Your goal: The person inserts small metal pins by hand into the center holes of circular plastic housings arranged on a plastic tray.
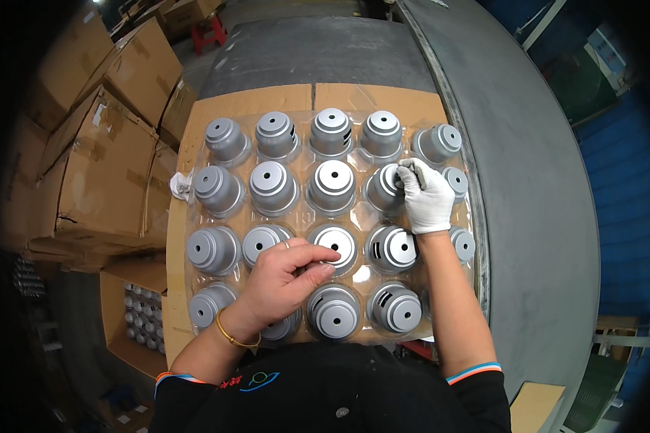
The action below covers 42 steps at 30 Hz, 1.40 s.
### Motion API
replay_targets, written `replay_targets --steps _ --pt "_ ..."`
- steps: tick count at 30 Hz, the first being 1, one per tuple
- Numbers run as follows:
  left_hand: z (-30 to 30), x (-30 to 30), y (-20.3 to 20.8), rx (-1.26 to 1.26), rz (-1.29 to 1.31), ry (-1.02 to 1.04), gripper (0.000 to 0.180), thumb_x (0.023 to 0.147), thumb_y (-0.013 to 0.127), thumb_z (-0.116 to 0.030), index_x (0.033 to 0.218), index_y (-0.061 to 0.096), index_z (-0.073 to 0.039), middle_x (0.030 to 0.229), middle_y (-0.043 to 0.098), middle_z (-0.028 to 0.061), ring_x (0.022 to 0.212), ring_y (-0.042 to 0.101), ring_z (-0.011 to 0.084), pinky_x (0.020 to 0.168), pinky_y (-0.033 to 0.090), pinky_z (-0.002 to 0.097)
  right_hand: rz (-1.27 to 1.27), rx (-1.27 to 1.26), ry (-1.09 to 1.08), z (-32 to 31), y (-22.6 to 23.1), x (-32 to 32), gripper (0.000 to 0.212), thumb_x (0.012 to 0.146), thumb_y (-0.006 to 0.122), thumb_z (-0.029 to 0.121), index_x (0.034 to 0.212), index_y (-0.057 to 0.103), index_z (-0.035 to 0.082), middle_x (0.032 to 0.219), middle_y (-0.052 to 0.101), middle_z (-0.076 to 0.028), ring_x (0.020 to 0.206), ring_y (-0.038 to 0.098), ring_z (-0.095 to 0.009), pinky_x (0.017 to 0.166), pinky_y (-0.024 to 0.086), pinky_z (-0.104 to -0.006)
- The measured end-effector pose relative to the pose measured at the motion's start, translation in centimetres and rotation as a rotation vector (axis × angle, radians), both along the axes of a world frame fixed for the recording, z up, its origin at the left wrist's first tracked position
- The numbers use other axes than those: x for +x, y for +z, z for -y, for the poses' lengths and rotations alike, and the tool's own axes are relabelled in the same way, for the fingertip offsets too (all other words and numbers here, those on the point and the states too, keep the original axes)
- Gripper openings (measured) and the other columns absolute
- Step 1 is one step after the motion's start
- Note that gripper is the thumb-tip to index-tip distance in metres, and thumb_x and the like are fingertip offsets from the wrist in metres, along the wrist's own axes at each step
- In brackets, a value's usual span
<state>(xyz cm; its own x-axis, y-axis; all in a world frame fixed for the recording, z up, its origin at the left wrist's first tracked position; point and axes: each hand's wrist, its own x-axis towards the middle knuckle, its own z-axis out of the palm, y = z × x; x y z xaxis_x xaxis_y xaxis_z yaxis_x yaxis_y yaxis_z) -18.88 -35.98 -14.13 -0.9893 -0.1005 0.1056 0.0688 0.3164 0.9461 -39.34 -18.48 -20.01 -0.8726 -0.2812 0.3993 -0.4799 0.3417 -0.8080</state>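
Note:
Rows of silver, stepped, cup-shaped metal housings (331,189) stand in a clear plastic tray (301,218), each with a small dark hole in its top; some have dark side slots. My bare left hand (285,278) reaches over the front left rows. Its index finger and thumb stretch out slightly apart over a bright-topped housing (344,242), with nothing seen between them; the other fingers curl in. In a white glove with greyish fingertips, my right hand (427,196) is closed at the upper right edge of another housing (383,191). Whatever its fingertips hold is hidden.
Under the tray lies a cardboard sheet (260,99) on a dark grey work surface (318,50). A raised rail (440,79) runs along the right. Large cartons (101,166) are stacked at left, above an open carton (126,350) containing more silver parts. A white crumpled piece (180,185) touches the tray's left edge.

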Motion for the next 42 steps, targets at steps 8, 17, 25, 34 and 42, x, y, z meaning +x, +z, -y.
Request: replay_targets --steps 8,17,25,34,42 --pt "-0.2 0.0 -0.1 -0.052 -0.021 -0.02 0.018 0.084 0.069 -0.009 0.1 0.07 -0.003 0.074 0.058 0.0047 0.067 0.052 0.0136 0.062 0.043 0.0267 -0.035 0.168 -0.032 0.0 0.0 -0.4 0.008 0.089 0.064 0.008 0.09 0.067 0.0 0.07 0.064 -0.004 0.064 0.058 -0.007 0.061 0.048 -0.0228" --pt "-0.4 0.1 0.0 -0.028 -0.014 -0.016 0.018 0.083 0.068 -0.006 0.1 0.071 -0.003 0.073 0.058 0.0037 0.067 0.049 0.0137 0.061 0.04 0.0273 0.001 0.12 -0.043 0.1 0.2 -0.2 0.008 0.089 0.064 0.008 0.09 0.067 0.0 0.07 0.064 -0.003 0.064 0.059 -0.007 0.061 0.048 -0.0225" --pt "-0.6 -0.1 0.1 -0.015 -0.007 -0.025 0.017 0.083 0.068 -0.007 0.1 0.071 -0.003 0.074 0.059 0.0041 0.068 0.051 0.0138 0.062 0.041 0.0275 0.015 0.102 -0.03 0.0 0.2 -0.3 0.009 0.089 0.064 0.008 0.092 0.068 0.0 0.071 0.065 -0.004 0.064 0.059 -0.007 0.062 0.048 -0.0227" --pt "-0.3 0.5 0.1 -0.026 -0.01 -0.014 0.018 0.083 0.068 -0.007 0.1 0.071 -0.003 0.071 0.057 0.004 0.066 0.049 0.0138 0.06 0.04 0.0276 0.137 0.034 0.001 0.1 0.4 -0.4 0.012 0.088 0.066 0.007 0.096 0.069 -0.001 0.077 0.067 0.0 0.066 0.059 -0.006 0.062 0.048 -0.0217" --pt "0.3 1.0 0.2 -0.045 0.002 0.0 0.018 0.083 0.067 -0.007 0.1 0.071 -0.003 0.071 0.056 0.0046 0.066 0.05 0.0151 0.061 0.04 0.0289 0.521 -0.555 0.047 -0.3 2.3 -0.2 0.015 0.086 0.07 0.006 0.099 0.07 0.0 0.082 0.068 -0.001 0.068 0.062 -0.009 0.062 0.05 -0.021"
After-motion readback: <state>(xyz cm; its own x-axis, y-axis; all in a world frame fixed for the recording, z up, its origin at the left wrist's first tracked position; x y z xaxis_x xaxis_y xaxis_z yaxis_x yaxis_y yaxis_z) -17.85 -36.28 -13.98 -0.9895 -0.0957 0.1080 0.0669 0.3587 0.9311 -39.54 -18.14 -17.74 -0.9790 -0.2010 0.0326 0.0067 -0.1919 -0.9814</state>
